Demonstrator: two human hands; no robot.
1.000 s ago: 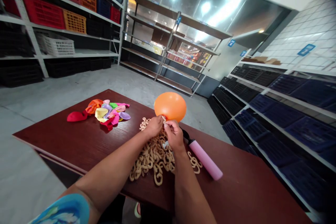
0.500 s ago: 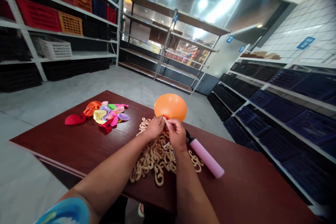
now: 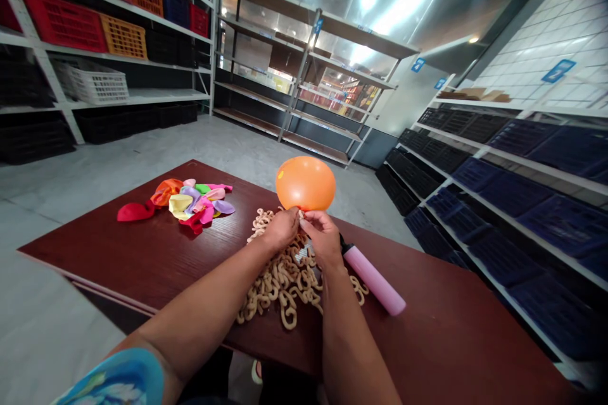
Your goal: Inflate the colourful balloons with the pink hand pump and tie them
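Note:
An inflated orange balloon stands above my fingers, its neck end down at my fingertips. My left hand is closed on the neck of the balloon. Close beside it, my right hand has thumb and fingertips pinched at the same neck; a small pale bit shows between the hands. Under both wrists lies a heap of beige, curled, ring-like pieces, partly hidden by my forearms. To the right of my right hand rests a pink hand pump with a black end.
Several uninflated balloons in mixed colours lie on the left of the dark red table. Shelves with crates stand at the left, a metal rack behind, and shelves of dark crates along the right.
The balloon has risen slightly and tipped a little to the left in the view. My right hand's fingers have shifted at the neck, more spread than before. My left hand keeps its hold.

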